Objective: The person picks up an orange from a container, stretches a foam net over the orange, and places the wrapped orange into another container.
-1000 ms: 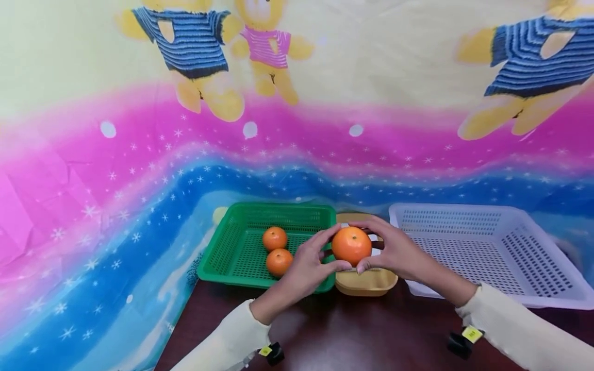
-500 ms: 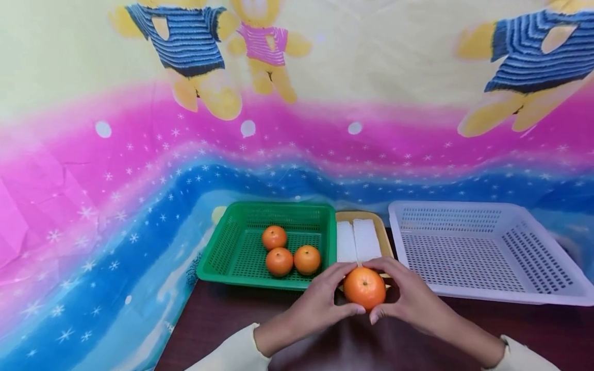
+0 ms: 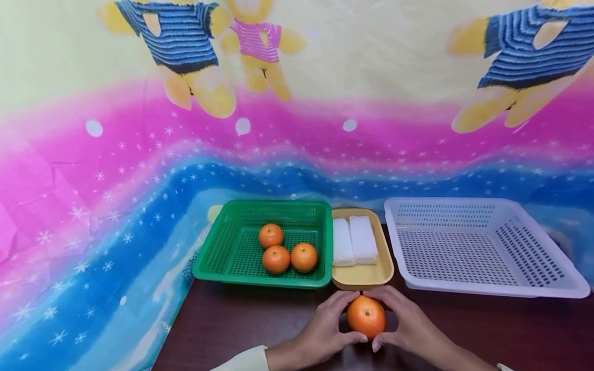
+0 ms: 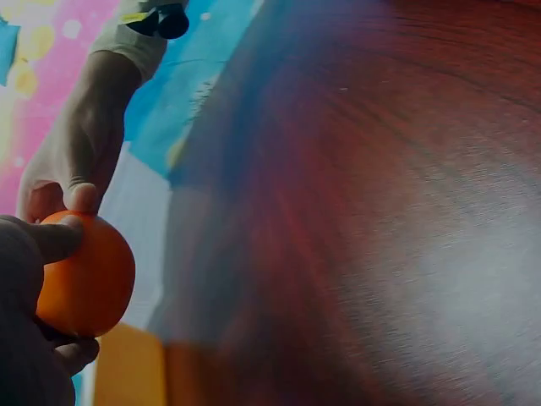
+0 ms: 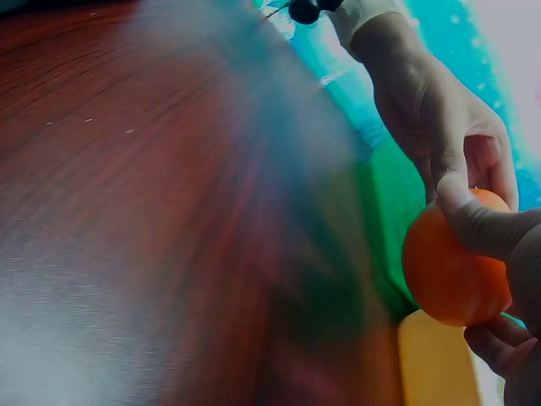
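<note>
Between both hands is an orange [image 3: 366, 316], its stem end facing up in the head view. My left hand [image 3: 328, 329] holds its left side with curled fingers and thumb, and my right hand [image 3: 408, 325] holds the right side. The thumbs come close together at the near side. In the left wrist view the orange [image 4: 88, 279] shows with a thumb on top and fingertips beneath. The right wrist view also has the orange [image 5: 452, 262] pinched by both hands. Whether it touches the table cannot be told.
A green basket [image 3: 218, 278] with several perforations holds three oranges [image 3: 276, 259]. Beside it, a yellow tray [image 3: 364, 281] carries white folded mesh pieces [image 3: 363, 239]. A white perforated basket [image 3: 492, 288] stands at the right. All are on the dark wooden table [image 3: 232, 314], before a patterned cloth backdrop [image 3: 297, 129].
Both hands have brought the orange down and toward the near side, from above the yellow tray to in front of it. The tray and its white mesh pieces have come into full view.
</note>
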Action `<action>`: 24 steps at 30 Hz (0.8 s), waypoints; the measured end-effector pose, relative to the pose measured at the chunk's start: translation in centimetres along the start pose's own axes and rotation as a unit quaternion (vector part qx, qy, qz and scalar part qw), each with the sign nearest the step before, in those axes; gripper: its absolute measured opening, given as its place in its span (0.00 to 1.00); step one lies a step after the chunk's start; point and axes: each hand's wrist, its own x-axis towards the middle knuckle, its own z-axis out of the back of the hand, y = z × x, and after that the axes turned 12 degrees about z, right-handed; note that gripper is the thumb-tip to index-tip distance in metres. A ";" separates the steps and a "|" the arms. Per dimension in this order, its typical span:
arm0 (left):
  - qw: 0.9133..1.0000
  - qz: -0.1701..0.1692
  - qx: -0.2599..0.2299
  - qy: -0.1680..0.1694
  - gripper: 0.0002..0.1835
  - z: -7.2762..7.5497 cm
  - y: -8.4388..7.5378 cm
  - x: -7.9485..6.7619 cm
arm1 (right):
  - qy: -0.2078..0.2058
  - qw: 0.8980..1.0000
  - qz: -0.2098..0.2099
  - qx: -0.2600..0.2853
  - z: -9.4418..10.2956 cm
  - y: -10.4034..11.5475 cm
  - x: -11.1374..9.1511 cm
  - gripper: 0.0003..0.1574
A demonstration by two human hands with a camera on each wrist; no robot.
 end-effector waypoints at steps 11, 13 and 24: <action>0.996 0.044 0.027 0.067 0.40 -1.9 1.8 -0.8 | 0.040 0.999 -0.014 0.032 -2.1 -0.9 -2.5 0.50; 0.996 0.045 0.032 0.071 0.40 -2.0 1.9 -0.9 | 0.045 0.998 -0.016 0.032 -2.2 -0.9 -2.6 0.49; 0.990 0.085 0.027 0.106 0.43 -2.5 2.4 -1.0 | 0.074 0.995 -0.058 0.039 -2.4 -1.1 -2.9 0.49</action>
